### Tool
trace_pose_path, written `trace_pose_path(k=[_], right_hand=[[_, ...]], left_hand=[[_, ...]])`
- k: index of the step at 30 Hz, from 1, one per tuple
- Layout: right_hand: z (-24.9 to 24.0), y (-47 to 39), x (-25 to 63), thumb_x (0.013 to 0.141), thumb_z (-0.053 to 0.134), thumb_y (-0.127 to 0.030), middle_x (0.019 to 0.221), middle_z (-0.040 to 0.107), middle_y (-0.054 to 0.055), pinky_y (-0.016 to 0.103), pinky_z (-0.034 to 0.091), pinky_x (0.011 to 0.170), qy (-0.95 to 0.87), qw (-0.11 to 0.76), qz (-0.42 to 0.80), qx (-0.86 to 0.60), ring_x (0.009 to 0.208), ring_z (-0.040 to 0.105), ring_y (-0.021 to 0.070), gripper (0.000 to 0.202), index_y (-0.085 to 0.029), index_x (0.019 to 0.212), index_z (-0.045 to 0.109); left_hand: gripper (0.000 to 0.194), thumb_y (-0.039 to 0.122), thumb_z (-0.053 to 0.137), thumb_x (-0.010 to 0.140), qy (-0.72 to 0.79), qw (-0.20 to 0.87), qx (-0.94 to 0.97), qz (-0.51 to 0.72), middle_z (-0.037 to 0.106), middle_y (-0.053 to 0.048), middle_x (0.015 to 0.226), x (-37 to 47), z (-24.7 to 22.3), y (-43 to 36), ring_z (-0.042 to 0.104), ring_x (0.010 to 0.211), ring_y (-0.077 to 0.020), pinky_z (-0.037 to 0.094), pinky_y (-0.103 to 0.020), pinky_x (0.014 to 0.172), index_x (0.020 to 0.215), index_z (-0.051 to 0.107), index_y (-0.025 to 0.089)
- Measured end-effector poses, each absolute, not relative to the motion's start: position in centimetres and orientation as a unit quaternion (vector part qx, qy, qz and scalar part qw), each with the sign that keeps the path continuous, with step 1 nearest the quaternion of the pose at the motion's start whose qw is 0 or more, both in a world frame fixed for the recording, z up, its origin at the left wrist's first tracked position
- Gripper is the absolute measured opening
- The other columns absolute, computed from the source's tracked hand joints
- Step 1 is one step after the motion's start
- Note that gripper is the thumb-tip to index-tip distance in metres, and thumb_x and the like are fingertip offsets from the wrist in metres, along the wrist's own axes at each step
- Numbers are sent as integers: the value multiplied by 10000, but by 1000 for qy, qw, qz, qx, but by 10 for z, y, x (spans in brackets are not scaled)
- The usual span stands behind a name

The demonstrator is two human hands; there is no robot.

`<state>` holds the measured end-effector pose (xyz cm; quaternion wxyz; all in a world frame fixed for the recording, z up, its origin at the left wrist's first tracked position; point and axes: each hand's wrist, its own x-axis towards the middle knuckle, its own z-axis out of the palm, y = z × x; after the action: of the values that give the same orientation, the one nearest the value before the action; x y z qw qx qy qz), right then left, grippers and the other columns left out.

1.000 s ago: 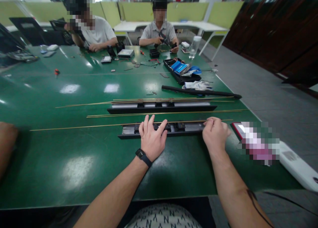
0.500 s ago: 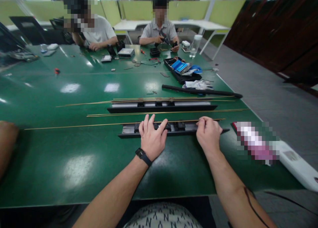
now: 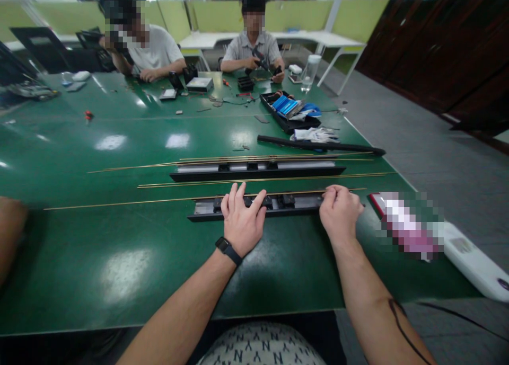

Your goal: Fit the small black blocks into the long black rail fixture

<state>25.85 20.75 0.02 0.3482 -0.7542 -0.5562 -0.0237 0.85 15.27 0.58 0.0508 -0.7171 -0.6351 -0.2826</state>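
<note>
Close to me a long black channel rail (image 3: 202, 208) lies across the table, with several small black blocks (image 3: 287, 200) sitting in its groove. My left hand (image 3: 242, 219) rests on the rail and blocks with its fingers spread. A thin brass-coloured rod (image 3: 119, 203) runs along the rail's far side and sticks out far to the left. At the rail's right end my right hand (image 3: 340, 208) pinches this rod between thumb and fingers. Farther off lies a second rail (image 3: 254, 172) with blocks in it. Between the two rails lie more thin rods (image 3: 178, 184).
Beyond the rails are a black bar (image 3: 318, 144), white gloves (image 3: 316, 135) and a black tray (image 3: 284, 122) of blue items. A white device (image 3: 469, 259) lies at the right edge. Two people sit across the green table (image 3: 119, 306); another person's arm (image 3: 11, 232) shows at left.
My right hand has moved a little to the right, and the thin rod has slid right with it. My left hand stays in place on the rail.
</note>
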Motion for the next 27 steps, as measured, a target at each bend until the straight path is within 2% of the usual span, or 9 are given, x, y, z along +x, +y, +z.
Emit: trace_pose_path(k=[14, 27], right_hand=[[-4, 215, 281, 974, 392, -346, 1023, 710, 149, 528, 339, 990, -488, 349, -41, -799, 1056, 547, 321, 351, -188, 1052, 695], [-3, 218, 291, 955, 403, -309, 988, 721, 155, 551, 346, 959, -471, 351, -50, -808, 1007, 565, 330, 333, -182, 1028, 702]], left_hand=[[434, 356, 618, 997, -631, 51, -718, -288, 450, -168, 1608, 5, 4, 152, 331, 1559, -386, 298, -612, 1221, 1430, 648, 360], [438, 359, 599, 1008, -629, 53, -721, -285, 439, -176, 1609, 3, 3, 152, 327, 1560, -387, 299, -613, 1218, 1445, 633, 362]])
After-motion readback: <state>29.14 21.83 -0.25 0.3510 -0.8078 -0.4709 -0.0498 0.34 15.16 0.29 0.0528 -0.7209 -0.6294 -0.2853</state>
